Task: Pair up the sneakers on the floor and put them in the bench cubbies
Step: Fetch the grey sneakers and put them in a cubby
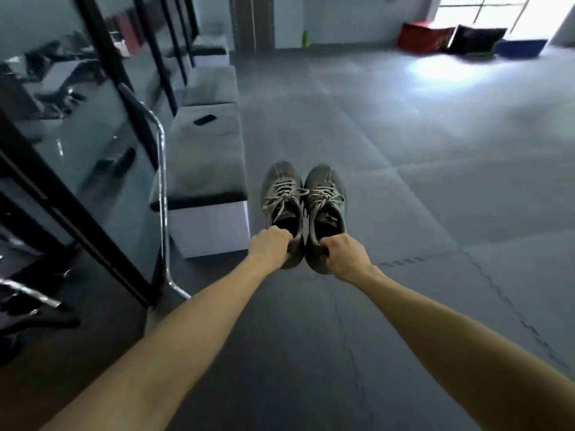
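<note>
Two grey laced sneakers are held side by side above the floor, toes pointing away from me. My left hand (271,246) grips the heel of the left sneaker (281,194). My right hand (345,256) grips the heel of the right sneaker (325,197). The two shoes touch along their inner sides. The bench (205,157), with a grey cushion top and white sides, runs along the left just beside the shoes. Its cubby openings are not visible from this angle.
A small dark object (204,120) lies on the bench cushion. A glass wall with black frames and a chrome handle (161,169) stands at the left. Grey floor mats (404,181) spread to the right. Red, black and blue boxes (424,37) sit far back.
</note>
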`<state>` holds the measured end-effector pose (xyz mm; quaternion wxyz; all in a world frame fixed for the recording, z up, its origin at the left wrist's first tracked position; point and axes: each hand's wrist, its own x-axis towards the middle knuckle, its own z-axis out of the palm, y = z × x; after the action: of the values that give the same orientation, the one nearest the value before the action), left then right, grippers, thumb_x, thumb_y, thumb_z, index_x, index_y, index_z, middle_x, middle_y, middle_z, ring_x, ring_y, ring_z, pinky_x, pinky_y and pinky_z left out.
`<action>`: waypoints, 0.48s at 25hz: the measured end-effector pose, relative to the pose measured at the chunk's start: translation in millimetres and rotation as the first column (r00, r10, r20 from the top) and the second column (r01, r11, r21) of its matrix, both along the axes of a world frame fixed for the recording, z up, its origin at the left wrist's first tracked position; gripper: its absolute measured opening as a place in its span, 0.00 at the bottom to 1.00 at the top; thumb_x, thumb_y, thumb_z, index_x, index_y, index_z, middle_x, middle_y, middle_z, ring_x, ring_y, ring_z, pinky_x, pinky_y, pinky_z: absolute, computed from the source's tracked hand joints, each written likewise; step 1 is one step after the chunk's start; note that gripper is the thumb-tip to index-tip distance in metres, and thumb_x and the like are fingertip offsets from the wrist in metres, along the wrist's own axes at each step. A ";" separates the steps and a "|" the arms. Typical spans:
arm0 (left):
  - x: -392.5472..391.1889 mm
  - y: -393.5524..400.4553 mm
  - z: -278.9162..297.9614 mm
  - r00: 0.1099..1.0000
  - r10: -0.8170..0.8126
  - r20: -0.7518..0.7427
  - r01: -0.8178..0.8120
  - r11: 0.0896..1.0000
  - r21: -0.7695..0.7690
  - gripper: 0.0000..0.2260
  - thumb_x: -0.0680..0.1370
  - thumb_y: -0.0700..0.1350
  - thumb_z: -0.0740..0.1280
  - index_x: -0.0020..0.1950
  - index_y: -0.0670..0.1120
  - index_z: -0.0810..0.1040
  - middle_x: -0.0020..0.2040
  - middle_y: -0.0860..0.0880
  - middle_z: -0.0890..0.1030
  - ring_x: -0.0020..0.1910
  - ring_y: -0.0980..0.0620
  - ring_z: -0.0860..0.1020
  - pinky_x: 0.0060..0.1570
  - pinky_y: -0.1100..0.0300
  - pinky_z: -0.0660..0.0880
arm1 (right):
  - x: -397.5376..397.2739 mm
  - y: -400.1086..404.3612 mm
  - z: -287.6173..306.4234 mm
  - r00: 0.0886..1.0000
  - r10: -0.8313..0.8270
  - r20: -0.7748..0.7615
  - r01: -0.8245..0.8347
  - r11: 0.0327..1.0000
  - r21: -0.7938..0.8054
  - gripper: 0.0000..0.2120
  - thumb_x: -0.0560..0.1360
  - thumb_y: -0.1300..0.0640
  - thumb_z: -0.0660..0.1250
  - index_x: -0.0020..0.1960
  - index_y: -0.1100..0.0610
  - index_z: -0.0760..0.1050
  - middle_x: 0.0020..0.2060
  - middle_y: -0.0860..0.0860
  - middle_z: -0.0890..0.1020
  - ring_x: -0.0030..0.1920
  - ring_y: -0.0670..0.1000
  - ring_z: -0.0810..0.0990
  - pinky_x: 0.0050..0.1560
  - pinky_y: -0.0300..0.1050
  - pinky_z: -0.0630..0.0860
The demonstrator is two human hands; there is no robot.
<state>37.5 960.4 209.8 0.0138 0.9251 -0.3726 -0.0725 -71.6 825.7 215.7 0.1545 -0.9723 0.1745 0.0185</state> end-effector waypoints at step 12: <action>62.7 -324.7 -11.4 0.988 -0.150 0.028 0.150 0.988 0.031 0.09 0.78 0.46 0.68 0.57 0.47 0.81 0.54 0.44 0.81 0.55 0.41 0.80 0.50 0.50 0.76 | 46.7 -299.8 -19.5 0.979 -0.199 0.038 0.200 0.980 -0.018 0.08 0.74 0.61 0.63 0.50 0.58 0.79 0.47 0.58 0.81 0.48 0.63 0.80 0.44 0.50 0.75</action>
<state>100.2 635.7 198.4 -0.0107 0.8955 -0.4402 -0.0646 -24.9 525.9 196.2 0.1479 -0.9517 0.2686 -0.0163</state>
